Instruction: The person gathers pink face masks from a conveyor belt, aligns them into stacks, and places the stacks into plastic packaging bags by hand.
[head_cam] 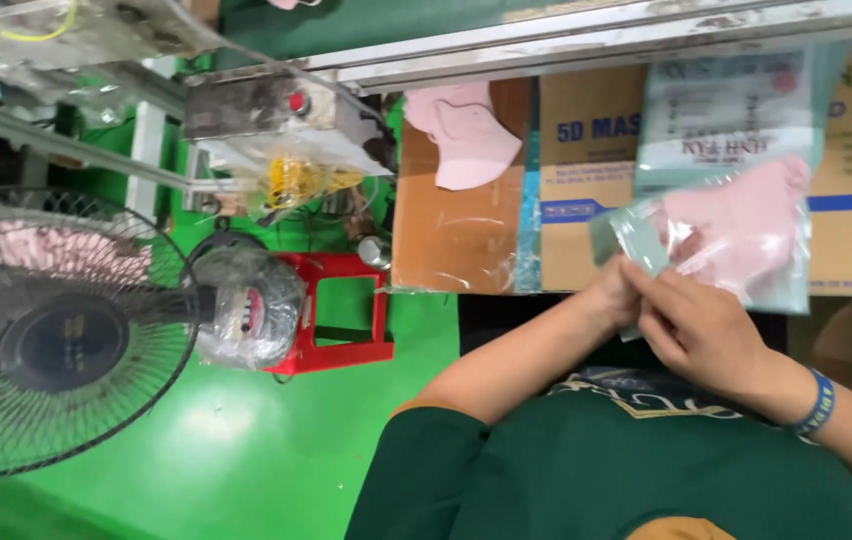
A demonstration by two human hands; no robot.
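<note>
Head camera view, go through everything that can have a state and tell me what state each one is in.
Left hand: gripping the bag's lower edge.
Right hand: pinching the same edge.
Clear bag: held up, pink masks inside.
Pink masks: lying loose on the cardboard.
Fan: cannot tell whether it is running.
Red stool: standing on the green floor.

The pouch [736,190] pinched in both hands is thin glossy plastic, its lower half clear over soft matt pink cloth. Just beyond the hands, the boxes [586,170] are matt brown cardboard. Well to their left, the stool [341,315] is shiny red plastic and the floor [246,450] glossy green.
</note>
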